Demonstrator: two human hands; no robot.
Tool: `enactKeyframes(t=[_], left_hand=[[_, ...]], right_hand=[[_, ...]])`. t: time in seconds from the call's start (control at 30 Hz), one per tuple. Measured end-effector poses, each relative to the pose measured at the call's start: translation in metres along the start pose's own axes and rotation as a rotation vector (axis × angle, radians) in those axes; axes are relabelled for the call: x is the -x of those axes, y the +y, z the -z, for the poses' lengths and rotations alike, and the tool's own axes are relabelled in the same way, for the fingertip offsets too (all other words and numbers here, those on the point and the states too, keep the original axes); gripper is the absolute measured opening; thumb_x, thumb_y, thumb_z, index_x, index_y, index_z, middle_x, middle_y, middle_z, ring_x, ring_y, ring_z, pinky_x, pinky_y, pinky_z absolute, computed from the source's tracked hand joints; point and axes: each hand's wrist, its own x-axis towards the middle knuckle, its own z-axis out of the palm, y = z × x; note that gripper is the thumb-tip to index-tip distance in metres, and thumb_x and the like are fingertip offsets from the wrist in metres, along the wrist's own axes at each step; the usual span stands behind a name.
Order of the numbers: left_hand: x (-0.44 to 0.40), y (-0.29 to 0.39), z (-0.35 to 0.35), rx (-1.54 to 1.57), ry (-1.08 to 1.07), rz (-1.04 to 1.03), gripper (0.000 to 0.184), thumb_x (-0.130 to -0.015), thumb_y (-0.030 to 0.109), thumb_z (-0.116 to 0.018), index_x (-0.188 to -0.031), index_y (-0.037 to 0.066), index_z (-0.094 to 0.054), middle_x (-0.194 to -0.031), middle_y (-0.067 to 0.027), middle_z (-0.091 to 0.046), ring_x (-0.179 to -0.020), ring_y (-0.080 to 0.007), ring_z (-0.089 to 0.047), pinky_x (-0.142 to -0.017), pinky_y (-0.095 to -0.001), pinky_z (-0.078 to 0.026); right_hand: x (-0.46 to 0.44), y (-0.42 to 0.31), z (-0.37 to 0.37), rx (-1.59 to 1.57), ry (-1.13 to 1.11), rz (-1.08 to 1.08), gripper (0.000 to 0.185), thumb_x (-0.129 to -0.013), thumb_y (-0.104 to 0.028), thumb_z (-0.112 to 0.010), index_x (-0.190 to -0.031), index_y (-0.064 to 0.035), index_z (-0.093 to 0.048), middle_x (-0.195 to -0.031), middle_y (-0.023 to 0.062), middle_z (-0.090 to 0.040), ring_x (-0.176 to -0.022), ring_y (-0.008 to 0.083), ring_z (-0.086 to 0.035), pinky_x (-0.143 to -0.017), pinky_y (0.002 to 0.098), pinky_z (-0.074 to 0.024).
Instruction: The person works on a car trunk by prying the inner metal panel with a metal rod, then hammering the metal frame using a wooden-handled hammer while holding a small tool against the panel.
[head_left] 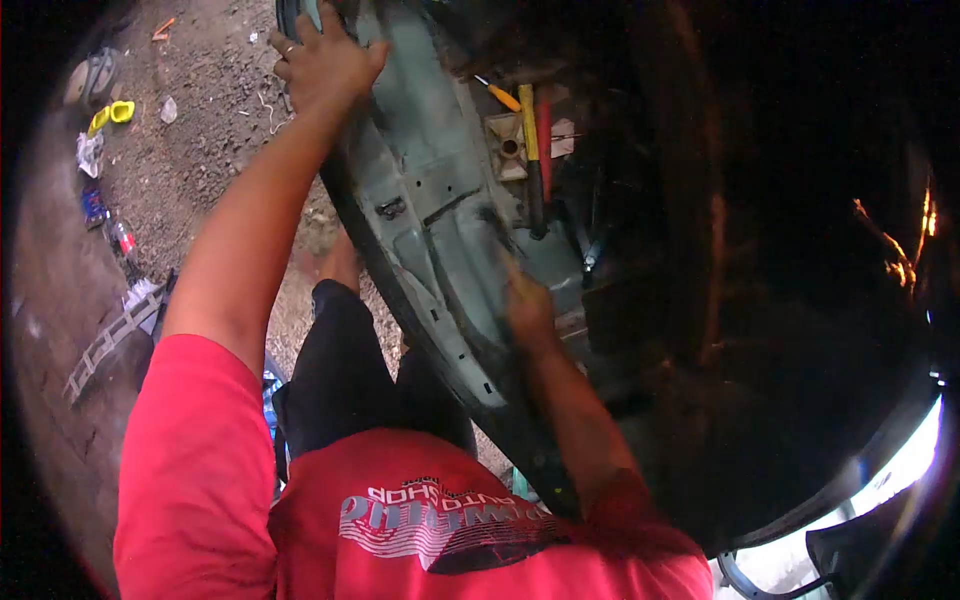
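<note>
A long grey-green metal car body panel [415, 90] with slots and holes runs diagonally below me. My left hand [330, 65] lies on its upper left edge with the fingers spread, a ring on one finger. Over the lower part of the panel is my right hand [530, 305], blurred and partly in shadow. Its fingers look curled, and whatever they hold is too smeared to name. Beyond the panel lie a yellow and black tool handle [531, 140], a red handle [545, 150] and an orange-handled screwdriver [504, 97].
Dark bodywork [780, 400] fills the right side. Gravelly ground [220, 110] lies to the left, with a yellow object [121, 111], plastic litter [90, 155] and a grey ladder-like strip [115, 335]. My legs [345, 370] stand close against the panel.
</note>
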Motion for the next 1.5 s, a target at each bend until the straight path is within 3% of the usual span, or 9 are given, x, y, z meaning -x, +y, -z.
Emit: enactKeyframes(t=[0.13,0.23,0.43,0.63,0.7,0.83,1.23,1.4,1.5], left_hand=[[-0.009,-0.011,-0.013,-0.068,0.004,-0.002,0.101,-0.084,0.066,-0.066,-0.162,0.015,-0.027,-0.16,-0.0208,-0.034,-0.147,-0.0554,-0.023,-0.114,-0.0694,-0.03],[-0.013,-0.007,-0.021,-0.051,0.089,-0.026,0.1,-0.084,0.065,-0.066,-0.161,0.014,-0.027,-0.16,-0.0214,-0.034,-0.146,-0.0565,-0.024,-0.113,-0.0698,-0.031],[-0.01,-0.005,-0.01,-0.095,0.024,-0.035,0.101,-0.084,0.066,-0.065,-0.161,0.012,-0.028,-0.159,-0.0226,-0.035,-0.144,-0.0582,-0.026,-0.11,-0.0709,-0.035],[0.0,-0.007,-0.013,-0.071,0.031,-0.058,0.101,-0.084,0.066,-0.066,-0.161,0.012,-0.028,-0.159,-0.0225,-0.034,-0.144,-0.0586,-0.026,-0.109,-0.07,-0.036],[-0.007,-0.007,-0.017,-0.092,0.044,-0.044,0.101,-0.084,0.066,-0.066,-0.16,0.012,-0.029,-0.16,-0.0222,-0.034,-0.144,-0.0583,-0.026,-0.111,-0.0689,-0.035],[0.005,-0.008,-0.024,-0.045,0.06,-0.057,0.102,-0.084,0.066,-0.066,-0.161,0.012,-0.027,-0.159,-0.0227,-0.035,-0.144,-0.0588,-0.025,-0.112,-0.0696,-0.032],[-0.009,-0.008,-0.021,-0.089,0.034,-0.046,0.101,-0.084,0.065,-0.066,-0.161,0.013,-0.027,-0.16,-0.0223,-0.034,-0.144,-0.0591,-0.027,-0.111,-0.0695,-0.033],[-0.011,0.002,-0.009,-0.077,0.017,-0.015,0.101,-0.084,0.066,-0.064,-0.161,0.012,-0.027,-0.16,-0.0229,-0.033,-0.144,-0.0597,-0.027,-0.111,-0.0697,-0.033],[0.004,-0.009,-0.025,-0.074,-0.006,-0.049,0.101,-0.084,0.066,-0.064,-0.161,0.012,-0.027,-0.159,-0.0235,-0.033,-0.144,-0.0602,-0.027,-0.111,-0.0701,-0.033]], right_hand=[[-0.018,-0.033,0.014,0.055,-0.098,-0.288,0.026,-0.098,-0.029,-0.063,-0.106,-0.007,-0.074,-0.095,0.0169,-0.074,-0.087,0.0366,-0.069,-0.074,0.0437,-0.0519],[-0.012,-0.035,0.022,0.15,0.333,0.144,0.029,-0.097,-0.03,-0.066,-0.108,-0.0054,-0.073,-0.108,0.0197,-0.073,-0.097,0.0399,-0.069,-0.081,0.0476,-0.0538],[0.011,0.043,-0.016,0.337,-0.181,-0.211,0.035,-0.092,-0.024,-0.067,-0.121,-0.0044,-0.065,-0.105,0.0237,-0.066,-0.097,0.0446,-0.064,-0.084,0.0545,-0.0525],[0.031,0.017,0.019,0.108,0.069,-0.01,0.034,-0.093,-0.022,-0.067,-0.12,-0.0019,-0.065,-0.107,0.027,-0.066,-0.096,0.0458,-0.065,-0.081,0.0544,-0.0536],[-0.004,0.018,0.017,0.139,-0.375,-0.422,0.033,-0.095,-0.025,-0.066,-0.119,-0.0014,-0.063,-0.105,0.026,-0.068,-0.098,0.0434,-0.066,-0.083,0.0526,-0.0525],[-0.002,-0.049,0.049,-0.028,-0.229,-0.479,0.032,-0.095,-0.028,-0.068,-0.112,-0.0019,-0.064,-0.102,0.0236,-0.069,-0.098,0.041,-0.067,-0.084,0.0518,-0.0521],[-0.007,0.008,0.023,0.747,0.288,0.358,0.035,-0.076,-0.028,-0.076,-0.104,-0.0079,-0.069,-0.097,0.0163,-0.067,-0.085,0.0334,-0.068,-0.078,0.0473,-0.0549],[-0.013,-0.005,0.024,0.2,-0.129,-0.332,0.019,-0.088,-0.024,-0.071,-0.095,-0.0062,-0.07,-0.102,0.0164,-0.072,-0.08,0.0351,-0.07,-0.075,0.0455,-0.0576],[0.001,-0.009,0.013,0.094,0.228,0.093,0.017,-0.09,-0.022,-0.07,-0.096,-0.0063,-0.069,-0.097,0.0154,-0.072,-0.083,0.0359,-0.07,-0.074,0.0451,-0.057]])
